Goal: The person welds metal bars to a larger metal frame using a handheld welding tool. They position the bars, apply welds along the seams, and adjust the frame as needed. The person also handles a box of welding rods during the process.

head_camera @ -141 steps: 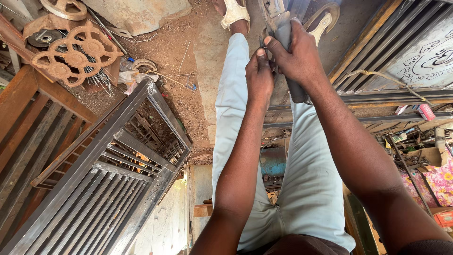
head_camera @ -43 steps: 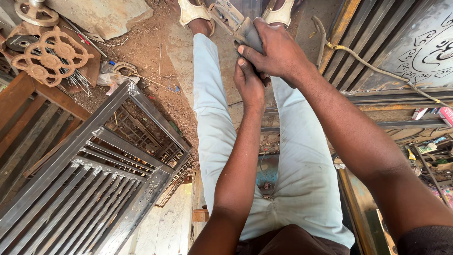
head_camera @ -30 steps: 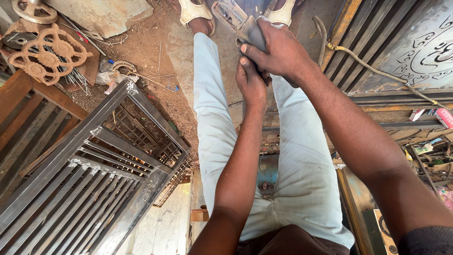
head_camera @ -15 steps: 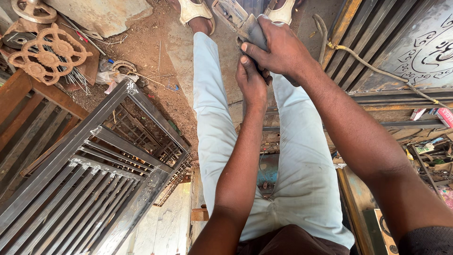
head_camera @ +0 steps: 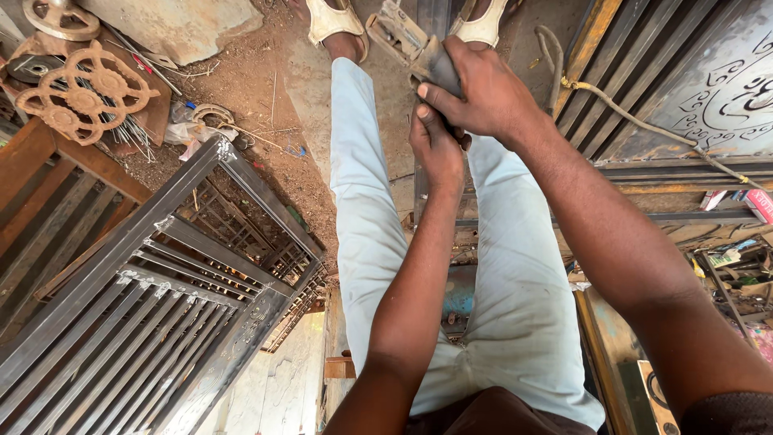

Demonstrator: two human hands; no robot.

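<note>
A grey metal gate frame [head_camera: 161, 306] leans at the left beside rusty ornamental castings [head_camera: 80, 97]. The left hand [head_camera: 439, 149] is closed around the lower grip of what looks like an angle grinder [head_camera: 419, 52], held out between the sandalled feet. The right hand [head_camera: 479, 93] clamps its body from above; a cable [head_camera: 628, 121] trails right.

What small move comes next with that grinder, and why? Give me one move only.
Probably ease the grinder down onto the metal bar between the feet. Both hands already clamp its dark body: the right hand wraps over the top, and the left hand braces from below. The head points forward between the pale sandals. Whether the disc touches metal cannot be told.
</note>
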